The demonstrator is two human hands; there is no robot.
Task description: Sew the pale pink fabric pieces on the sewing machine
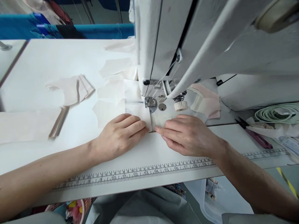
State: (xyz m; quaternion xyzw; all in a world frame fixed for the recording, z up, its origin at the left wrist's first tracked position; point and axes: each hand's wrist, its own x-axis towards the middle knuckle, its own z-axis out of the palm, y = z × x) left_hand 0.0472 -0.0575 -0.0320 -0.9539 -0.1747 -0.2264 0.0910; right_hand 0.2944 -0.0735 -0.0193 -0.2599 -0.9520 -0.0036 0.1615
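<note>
A white fabric piece (139, 112) lies flat under the presser foot (149, 102) of a sewing machine (149, 46). My left hand (122, 135) is closed at the near right corner of this piece, its fingers bent and pressed together on the cloth; the thumb is mostly hidden. Just right of the fabric's edge, my right hand (187, 133) rests palm down on the machine bed. Its index finger stretches toward the fabric edge, with the other fingers loosely bent and nothing visible in them. A small gap separates the fingertips of both hands.
Pale cut pieces (108, 113) lie left of the needle, with more fabric stacks (30, 124) farther left. Pink pieces (210, 102) sit under the machine arm. Snips (257, 135) and a green cord coil (277, 113) are at right. A printed ruler (140, 174) runs along the front edge.
</note>
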